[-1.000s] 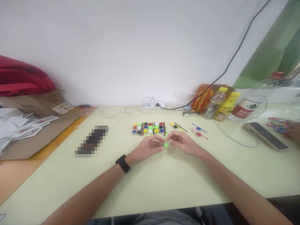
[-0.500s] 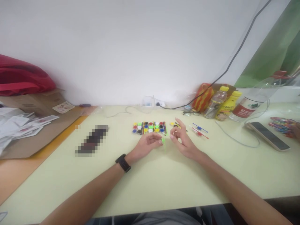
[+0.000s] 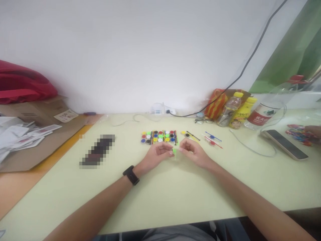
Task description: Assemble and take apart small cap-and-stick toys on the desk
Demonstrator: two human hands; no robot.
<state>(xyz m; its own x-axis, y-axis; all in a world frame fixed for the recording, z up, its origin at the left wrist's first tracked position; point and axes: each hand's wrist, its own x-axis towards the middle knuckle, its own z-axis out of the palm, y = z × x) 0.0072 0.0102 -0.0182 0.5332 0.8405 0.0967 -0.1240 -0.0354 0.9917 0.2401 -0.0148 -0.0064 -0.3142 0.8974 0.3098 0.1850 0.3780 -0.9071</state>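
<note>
Near the middle of the table, my left hand (image 3: 160, 154) pinches a small green arrow spinner (image 3: 175, 152) by its edge. The arrow part looks blurred. My right hand (image 3: 194, 152) is close beside it on the right, fingers curled and thumb drawn toward them. Whether those fingertips touch the spinner or hold anything I cannot tell. Just beyond my left fingers lie rows of coloured discs and arrows (image 3: 158, 136). Past my right hand are a yellow and a black disc with arrows (image 3: 193, 135), a blue arrow spinner (image 3: 212, 137) and a red arrow spinner (image 3: 212, 143).
Bottles (image 3: 240, 112), a striped bag (image 3: 215, 103) and glasses (image 3: 204, 121) stand at the back right. A phone (image 3: 286, 144) and cable lie nearer. Another person's hand (image 3: 313, 130) is by a colourful pile (image 3: 298, 133). Cardboard (image 3: 47, 144) with white packets lies left.
My right hand's raised index finger has curled in, and the hand has come closer to the green spinner. The spinner's long arrow now looks smeared. The view has shifted slightly.
</note>
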